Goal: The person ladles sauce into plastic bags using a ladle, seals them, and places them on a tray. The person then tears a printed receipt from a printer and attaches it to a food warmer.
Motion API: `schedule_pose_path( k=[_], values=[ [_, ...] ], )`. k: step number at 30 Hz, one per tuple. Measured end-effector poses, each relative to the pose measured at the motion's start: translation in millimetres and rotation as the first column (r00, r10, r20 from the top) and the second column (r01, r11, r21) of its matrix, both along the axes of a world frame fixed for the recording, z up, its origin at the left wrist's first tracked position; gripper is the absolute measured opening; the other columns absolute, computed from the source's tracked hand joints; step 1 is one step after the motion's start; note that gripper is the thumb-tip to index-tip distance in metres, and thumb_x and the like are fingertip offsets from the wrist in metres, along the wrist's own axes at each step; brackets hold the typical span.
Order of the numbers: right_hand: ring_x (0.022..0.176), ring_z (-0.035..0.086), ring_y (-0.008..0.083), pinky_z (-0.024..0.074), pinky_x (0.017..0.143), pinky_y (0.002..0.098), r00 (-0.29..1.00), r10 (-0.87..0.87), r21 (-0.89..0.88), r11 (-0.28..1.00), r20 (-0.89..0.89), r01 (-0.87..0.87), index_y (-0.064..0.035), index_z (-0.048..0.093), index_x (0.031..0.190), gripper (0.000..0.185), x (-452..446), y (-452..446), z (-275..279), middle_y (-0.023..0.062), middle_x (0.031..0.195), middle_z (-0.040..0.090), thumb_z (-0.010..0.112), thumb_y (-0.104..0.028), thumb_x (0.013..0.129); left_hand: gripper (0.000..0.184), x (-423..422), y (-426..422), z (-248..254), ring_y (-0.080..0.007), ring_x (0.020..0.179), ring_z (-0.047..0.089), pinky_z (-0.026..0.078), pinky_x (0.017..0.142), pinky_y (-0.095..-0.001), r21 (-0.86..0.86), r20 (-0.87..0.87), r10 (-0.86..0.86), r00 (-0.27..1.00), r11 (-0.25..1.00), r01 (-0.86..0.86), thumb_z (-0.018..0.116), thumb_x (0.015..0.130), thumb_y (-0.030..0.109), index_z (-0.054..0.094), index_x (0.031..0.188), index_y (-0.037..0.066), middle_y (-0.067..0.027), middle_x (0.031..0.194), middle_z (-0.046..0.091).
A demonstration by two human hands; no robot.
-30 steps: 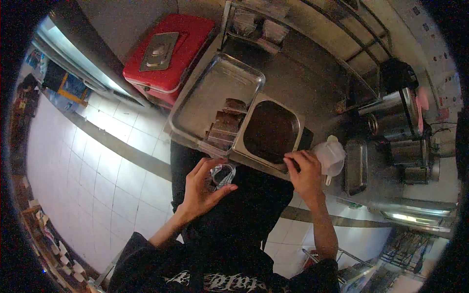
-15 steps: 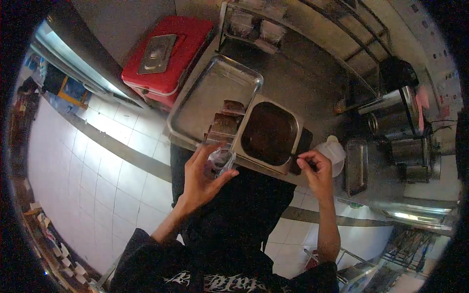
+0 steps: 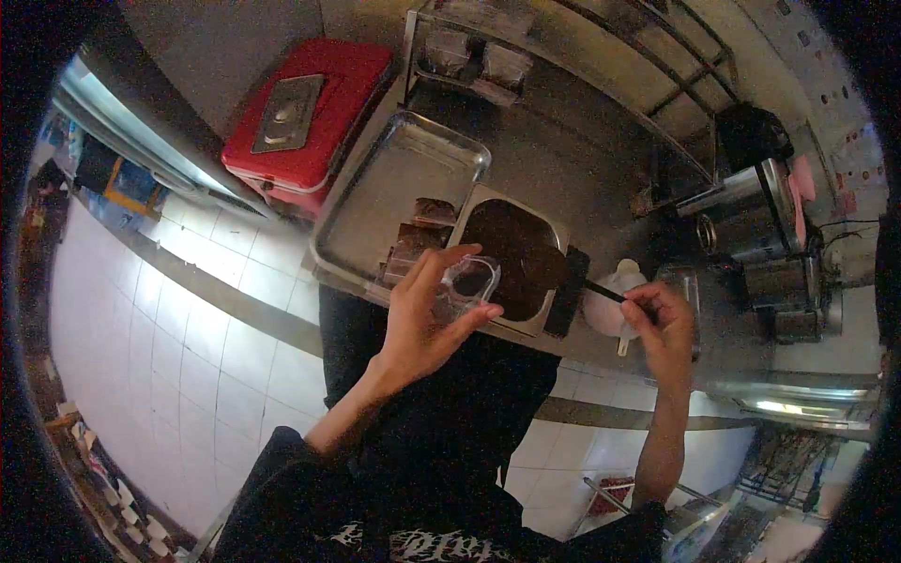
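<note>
Pale shirt lettering is unreadable. At the steel pan's near-left corner, the left hand, curved wide, holds 1 clear plastic bag; right of the pan, the right hand narrowly pinches 1 black handle. Steel counter surrounds the pan; tiled floor lies left.

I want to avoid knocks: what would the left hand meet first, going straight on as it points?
Probably the pan: the left hand, holding clear plastic, points across its dark contents. Depth is unclear, so it may pass above.
</note>
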State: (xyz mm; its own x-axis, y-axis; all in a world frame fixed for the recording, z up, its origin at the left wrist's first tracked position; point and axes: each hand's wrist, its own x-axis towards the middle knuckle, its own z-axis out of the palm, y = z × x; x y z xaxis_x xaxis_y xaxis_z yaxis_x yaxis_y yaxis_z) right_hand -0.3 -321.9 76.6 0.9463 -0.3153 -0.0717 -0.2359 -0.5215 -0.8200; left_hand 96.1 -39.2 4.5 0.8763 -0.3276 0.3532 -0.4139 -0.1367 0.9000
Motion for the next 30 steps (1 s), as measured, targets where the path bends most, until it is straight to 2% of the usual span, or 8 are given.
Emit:
schedule_pose_path(
  k=[7, 10, 13, 16, 22, 25, 28, 30],
  values=[
    [0.081, 0.057, 0.0085, 0.0457, 0.075, 0.0246, 1.000, -0.001, -0.018, 1.000, 0.029, 0.002, -0.0041, 0.063, 0.095, 0.013, -1, -5, 15, 0.0007, 0.088, 0.063, 0.070, -0.008, 0.085, 0.059, 4, -7, 2, -0.0338, 0.096, 0.062, 0.050, 0.080, -0.0398, 0.041, -0.019, 0.009, 1.000, 0.999, -0.008, 0.081, 0.074, 0.028, 0.056, 0.121, 0.002, -0.0163, 0.104, 0.061],
    [0.083, 0.058, 0.0089, 0.0457, 0.076, 0.0242, 0.997, 0.004, -0.005, 1.000, 0.083, -0.004, -0.0042, 0.063, 0.094, 0.013, 2, -6, 33, 0.0010, 0.090, 0.063, 0.070, -0.007, 0.084, 0.061, 6, -12, 11, -0.0319, 0.103, 0.062, 0.049, 0.087, -0.0395, 0.059, -0.061, 0.019, 0.998, 0.998, -0.015, 0.087, 0.067, 0.023, 0.057, 0.117, 0.004, -0.0134, 0.109, 0.065],
    [0.083, 0.058, 0.0095, 0.0456, 0.077, 0.0240, 0.995, -0.022, 0.022, 1.000, 0.095, 0.020, -0.0042, 0.063, 0.095, 0.015, 7, 0, 51, 0.0013, 0.091, 0.064, 0.071, -0.008, 0.084, 0.059, 9, -20, 19, -0.0376, 0.098, 0.061, 0.050, 0.081, -0.0417, 0.029, 0.014, -0.030, 0.999, 0.999, 0.030, 0.080, 0.075, 0.029, 0.054, 0.120, 0.001, -0.0188, 0.105, 0.061],
    [0.083, 0.062, 0.0128, 0.0506, 0.079, 0.0278, 0.991, 0.026, -0.039, 0.999, 0.134, -0.021, -0.0048, 0.065, 0.093, 0.013, 13, 5, 61, 0.0039, 0.091, 0.067, 0.070, -0.003, 0.081, 0.059, 9, -28, 27, -0.0384, 0.098, 0.061, 0.050, 0.082, -0.0418, 0.030, 0.014, -0.047, 0.999, 0.998, 0.046, 0.080, 0.075, 0.028, 0.054, 0.120, 0.001, -0.0192, 0.106, 0.060],
    [0.083, 0.062, 0.0130, 0.0500, 0.078, 0.0280, 0.974, 0.074, -0.217, 0.976, 0.215, -0.026, -0.0046, 0.067, 0.091, 0.012, 17, 16, 68, 0.0048, 0.089, 0.067, 0.072, -0.005, 0.080, 0.057, 10, -37, 36, -0.0374, 0.096, 0.061, 0.049, 0.081, -0.0416, -0.047, 0.128, -0.014, 0.992, 0.999, 0.020, 0.080, 0.075, 0.027, 0.054, 0.119, 0.002, -0.0181, 0.104, 0.060],
    [0.083, 0.062, 0.0138, 0.0500, 0.078, 0.0288, 0.969, 0.027, -0.217, 0.976, 0.246, 0.028, -0.0050, 0.068, 0.089, 0.012, 16, 16, 67, 0.0049, 0.088, 0.067, 0.074, -0.007, 0.078, 0.056, 10, -35, 38, -0.0356, 0.095, 0.061, 0.049, 0.079, -0.0413, -0.061, 0.114, -0.030, 0.993, 0.997, 0.037, 0.080, 0.076, 0.026, 0.054, 0.119, 0.002, -0.0174, 0.103, 0.060],
    [0.083, 0.063, 0.0144, 0.0499, 0.079, 0.0297, 0.950, 0.051, -0.348, 0.935, 0.309, 0.063, -0.0052, 0.068, 0.088, 0.014, 13, 12, 64, 0.0046, 0.087, 0.068, 0.076, -0.009, 0.077, 0.053, 7, -36, 38, -0.0335, 0.093, 0.062, 0.050, 0.076, -0.0402, -0.096, -0.025, -0.078, 0.997, 0.992, 0.076, 0.080, 0.076, 0.024, 0.055, 0.118, 0.002, -0.0159, 0.101, 0.059],
    [0.083, 0.063, 0.0146, 0.0498, 0.080, 0.0300, 0.952, 0.003, -0.295, 0.951, 0.306, 0.092, -0.0055, 0.068, 0.088, 0.015, 12, 11, 64, 0.0043, 0.087, 0.068, 0.076, -0.009, 0.076, 0.052, 8, -35, 39, -0.0323, 0.090, 0.062, 0.050, 0.074, -0.0398, -0.056, 0.020, -0.056, 0.998, 0.997, 0.057, 0.080, 0.076, 0.023, 0.056, 0.117, 0.003, -0.0150, 0.099, 0.059]
  ],
)
